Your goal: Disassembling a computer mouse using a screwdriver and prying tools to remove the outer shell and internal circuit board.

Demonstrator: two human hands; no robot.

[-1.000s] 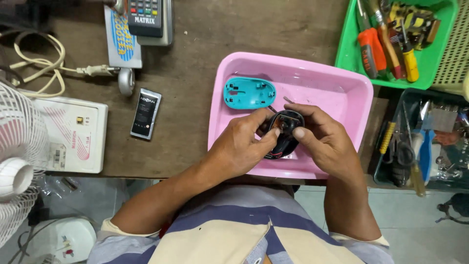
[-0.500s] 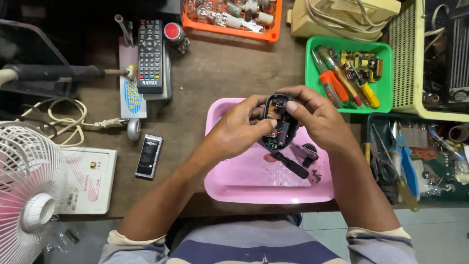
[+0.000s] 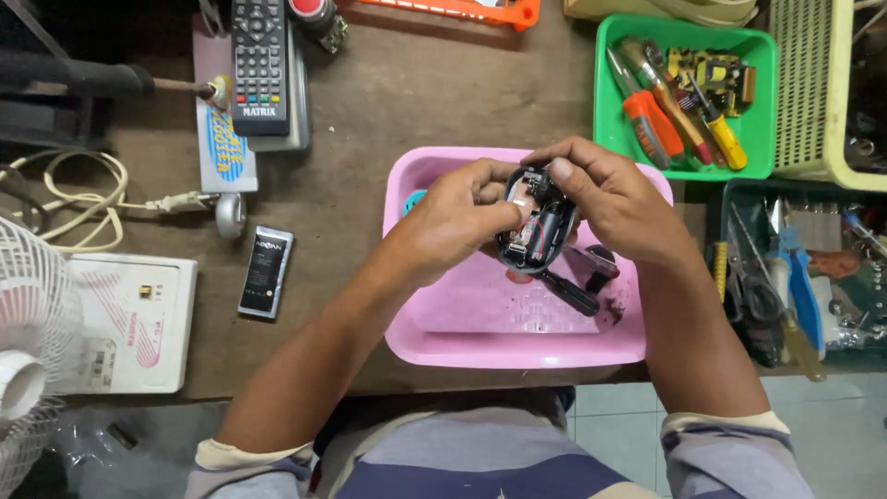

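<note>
My left hand (image 3: 457,222) and my right hand (image 3: 610,199) together hold an opened black computer mouse base (image 3: 534,226) above a pink plastic tray (image 3: 517,346). Its inside faces up, showing a small circuit board and wires. My left fingertips press into its inner left side; my right fingers wrap its top and right edge. A teal mouse shell (image 3: 413,200) peeks out behind my left hand in the tray. A black-handled tool (image 3: 568,293) and a small black part (image 3: 596,263) lie in the tray under my hands.
A green tray of screwdrivers (image 3: 684,102) sits at the upper right, a dark bin of pliers and cutters (image 3: 795,277) at the right. A remote control (image 3: 259,60), a phone battery (image 3: 266,273), a white box (image 3: 129,323) and a fan (image 3: 23,351) lie to the left.
The view has risen and widened. My hands lifted the mouse base higher above the tray and turned its open inside upward; the teal shell is now mostly hidden behind my left hand.
</note>
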